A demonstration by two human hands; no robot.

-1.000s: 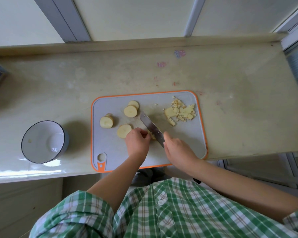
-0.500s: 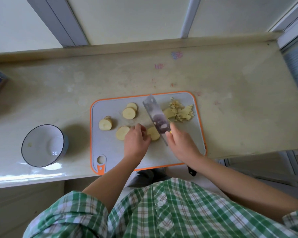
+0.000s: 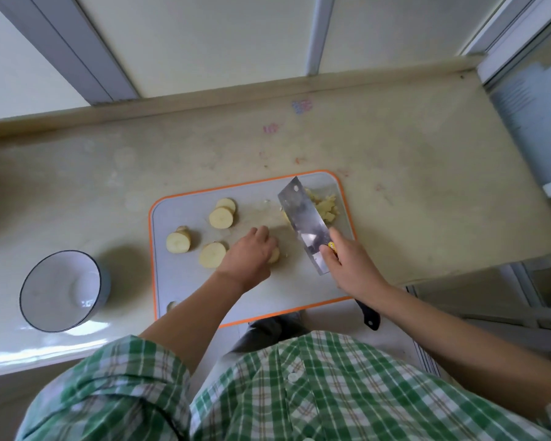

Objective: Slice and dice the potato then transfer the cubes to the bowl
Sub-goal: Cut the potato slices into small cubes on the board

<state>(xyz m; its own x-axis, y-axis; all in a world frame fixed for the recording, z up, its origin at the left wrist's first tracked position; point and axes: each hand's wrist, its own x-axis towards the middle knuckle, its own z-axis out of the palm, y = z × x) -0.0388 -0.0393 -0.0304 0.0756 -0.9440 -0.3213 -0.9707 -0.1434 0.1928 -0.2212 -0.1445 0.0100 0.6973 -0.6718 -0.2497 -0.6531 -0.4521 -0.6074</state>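
Soft daylight, fairly bright and even, with a yellow-green cast. The bowl (image 3: 54, 281) throws a blurred shadow to its right on the counter (image 3: 395, 154); white glare streaks the counter's near left edge. The knife (image 3: 303, 221) blade mirrors light. Wide-angle bending curves the frame's edges; the shirt (image 3: 299, 393) at the bottom is slightly soft

Cutting board (image 3: 299, 288): you have grey, orange rim | potato slices (image 3: 220, 218): pale yellow, tan skin | diced potato (image 3: 326, 206): pale yellow | cleaver (image 3: 306, 224): silver blade, black handle | bowl (image 3: 45, 291): white, dark rim | countertop (image 3: 395, 148): beige, pink and purple smudges | your shirt (image 3: 299, 393): green-and-white plaid
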